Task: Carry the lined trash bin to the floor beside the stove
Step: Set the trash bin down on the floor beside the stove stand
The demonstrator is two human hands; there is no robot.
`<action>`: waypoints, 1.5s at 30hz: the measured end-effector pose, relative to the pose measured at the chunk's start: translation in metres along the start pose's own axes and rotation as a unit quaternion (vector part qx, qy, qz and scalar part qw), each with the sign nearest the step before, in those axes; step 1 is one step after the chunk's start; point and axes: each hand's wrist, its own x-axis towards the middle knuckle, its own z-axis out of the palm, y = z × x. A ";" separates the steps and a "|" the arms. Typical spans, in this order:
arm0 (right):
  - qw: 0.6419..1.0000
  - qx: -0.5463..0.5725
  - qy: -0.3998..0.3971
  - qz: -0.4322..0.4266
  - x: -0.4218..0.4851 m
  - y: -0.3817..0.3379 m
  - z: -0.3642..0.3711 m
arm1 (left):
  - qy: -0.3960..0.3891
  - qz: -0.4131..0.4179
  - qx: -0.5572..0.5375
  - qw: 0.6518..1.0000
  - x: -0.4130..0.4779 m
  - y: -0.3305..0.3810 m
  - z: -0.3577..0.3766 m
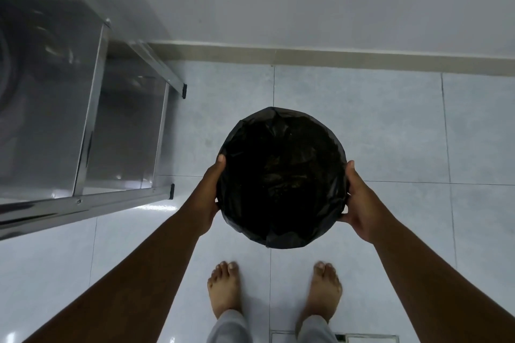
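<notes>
Head view, bin: You hold the trash bin (281, 178) out in front of you, above the floor (390, 133), ahead of your bare feet (224, 287). Whether its base already touches the tiles you cannot tell from here, because the mouth hides it.

Head view, liner: The black bag (278, 117) is folded over the whole rim and sags down inside; it looks seated all round.

Head view, grips: Your left hand (207, 195) is wrapped on the left side of the rim, thumb on top. Your right hand (362, 203) is wrapped on the right side, opposite it. Both grips are closed on the bin through the liner.

Head view, surroundings: The steel table (89, 131) with its legs and black foot caps stands to the left. The stove itself is not clearly seen. The wall and skirting (362, 60) run across the far side.

Step in hand, my reading: You are lowering or about to lower it. Keep both hands level so the rim stays flat, set it down near the table's leg without knocking it, and let go without dragging the liner off.

Orientation: The mouth faces straight up at you. The bin's long axis is upright, seen end-on, so no side points anywhere.
</notes>
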 end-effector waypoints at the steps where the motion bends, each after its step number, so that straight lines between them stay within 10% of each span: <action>1: 1.000 0.005 0.001 -0.001 0.003 0.003 0.001 | 0.004 -0.004 0.000 1.000 0.003 -0.001 -0.003; 11: 0.998 0.044 0.033 -0.020 0.016 0.020 0.005 | 0.023 -0.006 -0.021 0.999 0.014 -0.014 -0.018; 17: 0.979 0.151 0.135 0.038 0.005 0.058 0.008 | 0.162 -0.104 -0.153 0.969 -0.007 -0.055 -0.025; 26: 0.941 0.328 0.025 0.077 -0.005 0.089 0.028 | 0.057 -0.132 -0.380 0.914 -0.033 -0.093 0.005; 45: 0.970 0.241 -0.011 -0.019 0.085 -0.073 0.040 | -0.014 -0.017 -0.310 0.950 0.086 0.061 0.018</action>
